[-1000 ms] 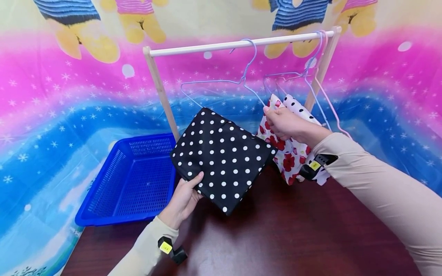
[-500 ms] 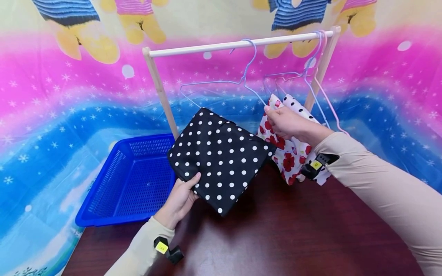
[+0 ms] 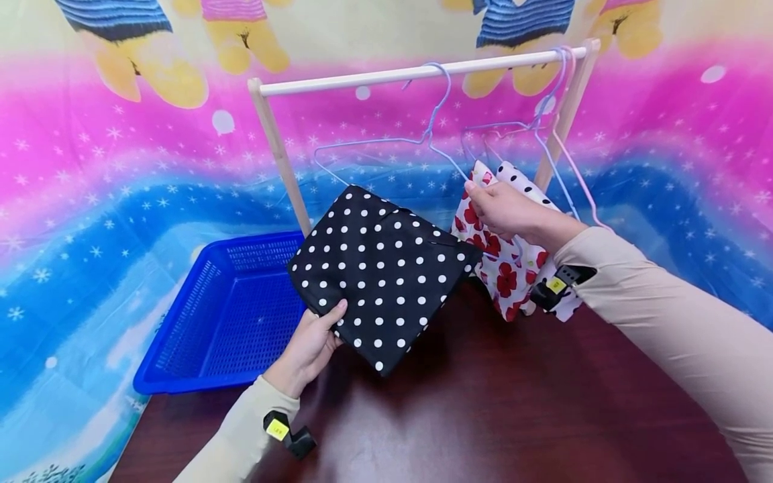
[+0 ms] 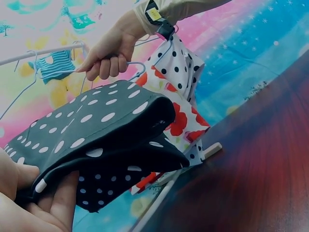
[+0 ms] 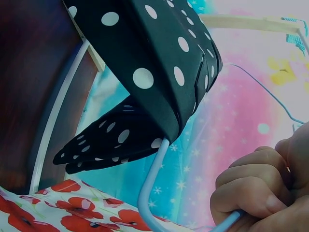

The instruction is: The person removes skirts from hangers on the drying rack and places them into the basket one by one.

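A folded black cloth with white polka dots (image 3: 380, 268) hangs tilted over the lower bar of a light blue wire hanger (image 3: 374, 142). My left hand (image 3: 309, 349) pinches the cloth's lower left edge, thumb on the front and fingers behind, as the left wrist view also shows. My right hand (image 3: 510, 211) grips the right end of that hanger, its fingers curled round the wire in the right wrist view (image 5: 253, 188). The hanger's hook sits on the white rail (image 3: 362, 79). Behind the right hand hangs a red-flowered cloth (image 3: 504, 275), with a white cloth with black dots (image 3: 519, 184) beyond it.
A blue plastic basket (image 3: 175, 335) stands at the left on the dark red-brown table (image 3: 459, 416). The rack's wooden posts (image 3: 279, 151) rise on both sides. A blue hanger and a pink hanger (image 3: 570, 154) hang at the rail's right end. A printed curtain encloses the back.
My left hand has drawn the black polka-dot cloth slightly to the left, and the cloth has shifted with it. The right hand keeps its grip on the hanger.
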Demonstrator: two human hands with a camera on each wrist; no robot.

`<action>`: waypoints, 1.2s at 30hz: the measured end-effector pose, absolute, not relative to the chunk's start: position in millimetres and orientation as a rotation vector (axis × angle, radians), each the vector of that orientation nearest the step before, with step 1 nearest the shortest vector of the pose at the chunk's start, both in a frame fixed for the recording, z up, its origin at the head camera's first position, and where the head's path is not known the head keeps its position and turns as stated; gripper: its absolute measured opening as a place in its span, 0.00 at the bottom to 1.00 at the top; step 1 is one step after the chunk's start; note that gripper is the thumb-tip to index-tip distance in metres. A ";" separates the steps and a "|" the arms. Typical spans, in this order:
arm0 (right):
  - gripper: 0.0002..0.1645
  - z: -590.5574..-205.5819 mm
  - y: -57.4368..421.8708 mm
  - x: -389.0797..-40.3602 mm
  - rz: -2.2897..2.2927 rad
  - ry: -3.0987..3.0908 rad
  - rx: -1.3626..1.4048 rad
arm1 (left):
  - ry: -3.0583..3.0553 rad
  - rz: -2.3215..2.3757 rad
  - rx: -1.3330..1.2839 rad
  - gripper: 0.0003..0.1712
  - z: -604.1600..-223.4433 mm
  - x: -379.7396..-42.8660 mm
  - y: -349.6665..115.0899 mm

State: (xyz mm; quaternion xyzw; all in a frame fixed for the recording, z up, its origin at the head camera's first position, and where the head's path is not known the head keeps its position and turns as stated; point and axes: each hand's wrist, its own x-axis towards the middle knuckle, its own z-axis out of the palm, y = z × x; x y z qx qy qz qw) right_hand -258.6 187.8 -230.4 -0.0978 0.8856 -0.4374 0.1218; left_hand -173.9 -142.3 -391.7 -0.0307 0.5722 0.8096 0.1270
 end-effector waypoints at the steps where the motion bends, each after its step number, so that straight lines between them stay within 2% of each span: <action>1: 0.36 -230.4 187.8 -258.7 -1.281 2.583 -0.285 | 1.664 2.357 -0.091 0.10 -391.6 -173.8 -142.7; 19: 0.33 -233.4 189.4 -258.2 -1.443 2.487 -0.208 | 1.598 2.425 -0.156 0.11 -401.5 -169.1 -137.9; 36: 0.32 -234.4 195.7 -254.9 -1.572 2.407 -0.162 | 1.630 2.389 -0.120 0.11 -390.6 -170.2 -150.7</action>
